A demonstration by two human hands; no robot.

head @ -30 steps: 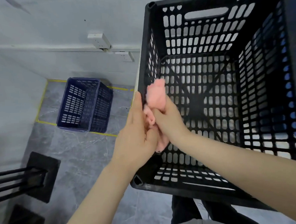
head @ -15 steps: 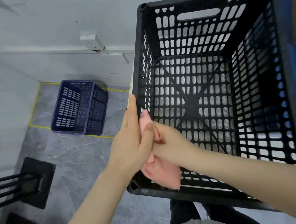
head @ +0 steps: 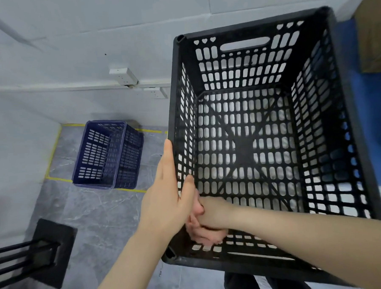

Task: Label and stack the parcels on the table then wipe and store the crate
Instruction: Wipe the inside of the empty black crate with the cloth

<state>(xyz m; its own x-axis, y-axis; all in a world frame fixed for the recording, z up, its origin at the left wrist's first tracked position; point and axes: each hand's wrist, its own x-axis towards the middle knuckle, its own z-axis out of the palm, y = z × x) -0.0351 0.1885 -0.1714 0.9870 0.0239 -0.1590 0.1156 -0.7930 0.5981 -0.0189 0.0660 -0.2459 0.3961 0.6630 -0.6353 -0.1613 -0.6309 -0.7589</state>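
We brace crate point(head: 349, 122) with left hand point(head: 166, 203), fingers pressed together on its rim; right hand point(head: 209, 218) inside clenches cloth point(head: 203, 237) for wiping.

Blue crate point(head: 107, 154) on floor, sockets point(head: 124, 76) above.

left hand point(head: 166, 203) gripping black crate point(head: 347, 123), right hand point(head: 207, 218) inside

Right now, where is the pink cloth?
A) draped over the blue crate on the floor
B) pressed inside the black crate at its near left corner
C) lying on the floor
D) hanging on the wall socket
B: the right hand presses the pink cloth against the inside near-left corner of the black crate, whose left wall the left hand grips.
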